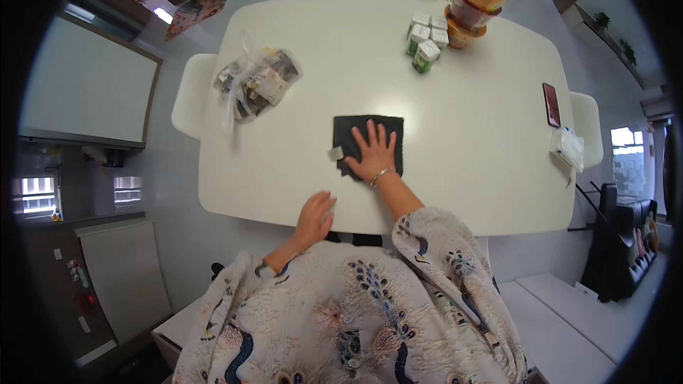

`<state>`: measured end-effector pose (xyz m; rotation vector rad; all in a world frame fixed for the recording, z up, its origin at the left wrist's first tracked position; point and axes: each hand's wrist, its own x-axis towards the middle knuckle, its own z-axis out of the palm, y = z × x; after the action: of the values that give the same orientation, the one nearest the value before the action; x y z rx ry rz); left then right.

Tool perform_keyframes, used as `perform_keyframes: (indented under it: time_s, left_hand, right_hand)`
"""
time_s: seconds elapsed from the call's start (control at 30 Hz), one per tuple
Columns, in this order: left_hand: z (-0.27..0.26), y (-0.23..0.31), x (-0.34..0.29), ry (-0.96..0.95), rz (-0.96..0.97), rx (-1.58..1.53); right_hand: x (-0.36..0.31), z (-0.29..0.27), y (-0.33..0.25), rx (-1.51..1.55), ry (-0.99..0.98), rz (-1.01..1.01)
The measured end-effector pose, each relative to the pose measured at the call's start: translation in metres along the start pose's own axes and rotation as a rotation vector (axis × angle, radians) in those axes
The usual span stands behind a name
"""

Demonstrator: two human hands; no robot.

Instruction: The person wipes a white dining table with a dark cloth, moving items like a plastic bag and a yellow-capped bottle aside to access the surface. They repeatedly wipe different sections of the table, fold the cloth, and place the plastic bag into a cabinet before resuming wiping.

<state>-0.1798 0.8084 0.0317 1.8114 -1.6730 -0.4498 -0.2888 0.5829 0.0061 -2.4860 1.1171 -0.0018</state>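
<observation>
A dark grey cloth (pixel 346 128) lies flat near the middle of the white table (pixel 284 163), with a small pale tag (pixel 336 153) at its left edge. My right hand (pixel 373 156) rests palm down on the cloth with its fingers spread. A bracelet circles that wrist. At the table's near edge, left of the cloth, my left hand (pixel 314 219) is held with its fingers loosely together and slightly bent. Nothing shows in it, and it is apart from the cloth.
A tied clear plastic bag (pixel 260 82) of packets sits at the left. Several small green-and-white cartons (pixel 427 46) stand at the back right beside stacked instant noodle tubs (pixel 475 3). A phone (pixel 551 105) and a white tissue pack (pixel 568 149) lie along the right edge. White chairs (pixel 192 96) flank the table.
</observation>
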Motion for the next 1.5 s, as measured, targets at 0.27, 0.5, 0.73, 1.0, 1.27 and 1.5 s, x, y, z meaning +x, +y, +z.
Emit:
perform_keyframes:
  time_s: [0.27,0.5,0.73,1.0,1.27,1.5]
  left_hand:
    - [0.021,-0.014,0.042,-0.248,0.064,0.217]
    - [0.05,0.014,0.048,-0.383,0.173,0.312]
    - [0.056,0.013,0.046,-0.339,0.218,0.3]
    - [0.057,-0.011,0.12,-0.325,0.057,0.418]
    - [0.131,0.045,0.211,-0.451,0.182,0.455]
    - [0.173,0.096,0.167,-0.482,0.323,0.349]
  right_hand:
    - [-0.135,0.03,-0.015,0.112,0.073,-0.131]
    - [-0.178,0.021,0.023,0.088,0.144,0.011]
    - [-0.188,0.03,0.028,-0.01,0.107,0.104]
    - [-0.063,0.01,0.053,-0.068,0.047,0.113]
    - [-0.071,-0.027,0.172,-0.062,0.148,0.236]
    - [-0.18,-0.005,0.179,-0.048,0.253,0.381]
